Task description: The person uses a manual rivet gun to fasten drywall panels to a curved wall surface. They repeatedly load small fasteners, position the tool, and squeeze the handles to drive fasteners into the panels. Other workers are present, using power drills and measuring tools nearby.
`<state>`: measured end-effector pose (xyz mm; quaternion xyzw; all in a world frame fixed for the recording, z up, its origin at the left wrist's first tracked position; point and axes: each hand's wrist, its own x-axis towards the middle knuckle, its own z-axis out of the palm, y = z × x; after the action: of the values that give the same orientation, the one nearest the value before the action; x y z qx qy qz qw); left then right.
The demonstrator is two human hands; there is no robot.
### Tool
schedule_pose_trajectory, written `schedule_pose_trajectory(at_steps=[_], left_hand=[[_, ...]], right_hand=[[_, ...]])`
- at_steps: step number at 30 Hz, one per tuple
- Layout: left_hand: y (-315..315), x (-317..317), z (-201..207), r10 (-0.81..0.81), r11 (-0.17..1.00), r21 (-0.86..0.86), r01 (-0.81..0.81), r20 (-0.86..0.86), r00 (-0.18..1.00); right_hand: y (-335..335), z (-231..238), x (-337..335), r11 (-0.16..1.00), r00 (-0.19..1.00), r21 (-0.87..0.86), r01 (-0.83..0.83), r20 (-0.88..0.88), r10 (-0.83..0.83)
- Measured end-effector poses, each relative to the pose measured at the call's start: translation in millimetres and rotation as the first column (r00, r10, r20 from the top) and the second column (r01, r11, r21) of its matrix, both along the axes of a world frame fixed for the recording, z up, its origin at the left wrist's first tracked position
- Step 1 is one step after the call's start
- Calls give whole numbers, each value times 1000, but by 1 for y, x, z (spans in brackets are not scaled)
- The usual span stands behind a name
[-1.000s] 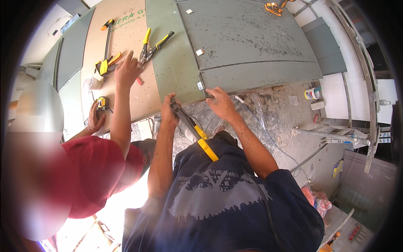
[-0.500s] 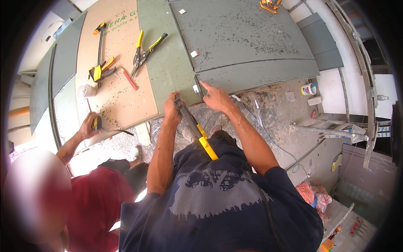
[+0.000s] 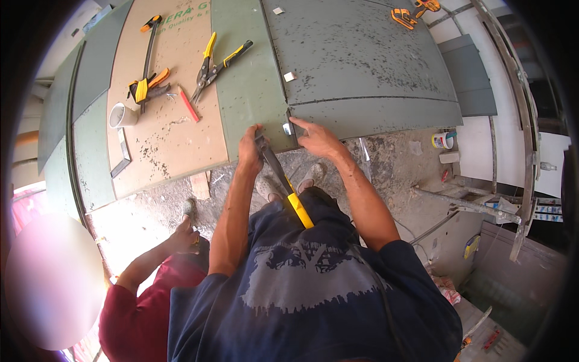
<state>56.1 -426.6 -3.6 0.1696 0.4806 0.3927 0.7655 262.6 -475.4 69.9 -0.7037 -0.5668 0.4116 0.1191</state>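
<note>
My left hand [image 3: 249, 148] is closed round the dark metal head of a long-handled tool with yellow grips [image 3: 300, 211]. That tool slants down toward my waist, and its exact kind is hard to make out. My right hand [image 3: 318, 140] has its index finger stretched out and its thumb apart, touching the near edge of the dark grey sheet [image 3: 374, 114] by a narrow seam. Its other fingers are partly hidden. Between my hands a small white piece [image 3: 287, 128] lies beside the seam, on the edge of a green-grey sheet [image 3: 247, 90].
On the brown board [image 3: 163, 130] lie a bar clamp [image 3: 145, 87], snips [image 3: 208, 75], a red pencil [image 3: 189, 107], a white cup [image 3: 122, 115] and a metal square [image 3: 122, 158]. Orange clamps [image 3: 410, 17] sit far right. A co-worker's hand [image 3: 184, 237] is at lower left.
The co-worker's hand has drawn back from the board toward their body, uncovering the metal square. The view has shifted slightly; my hands keep about the same places at the seam.
</note>
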Motion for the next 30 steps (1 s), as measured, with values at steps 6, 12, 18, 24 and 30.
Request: schedule_pose_trajectory(at_steps=[6,12,18,24,30], left_hand=[[-1,3,5,4,1000,20,-4,-21,1000],[-1,1,5,-17,999,33,18,-38,999],[-1,0,-4,-9,998,62,14,-68,998],[-4,0,5,-36,998,40,38,-46,998],[-3,2,6,-21,999,45,24,-73,997]], right_hand=[[-4,-8,4,1000,1000,-8,6,0,-6],[-4,-18,8,997,998,73,15,-70,-10],[-7,-13,6,997,996,74,29,-86,-23],[-9,-17,5,990,1000,138,9,-26,-5],[-10,-9,2,998,996,38,55,-79,-52]])
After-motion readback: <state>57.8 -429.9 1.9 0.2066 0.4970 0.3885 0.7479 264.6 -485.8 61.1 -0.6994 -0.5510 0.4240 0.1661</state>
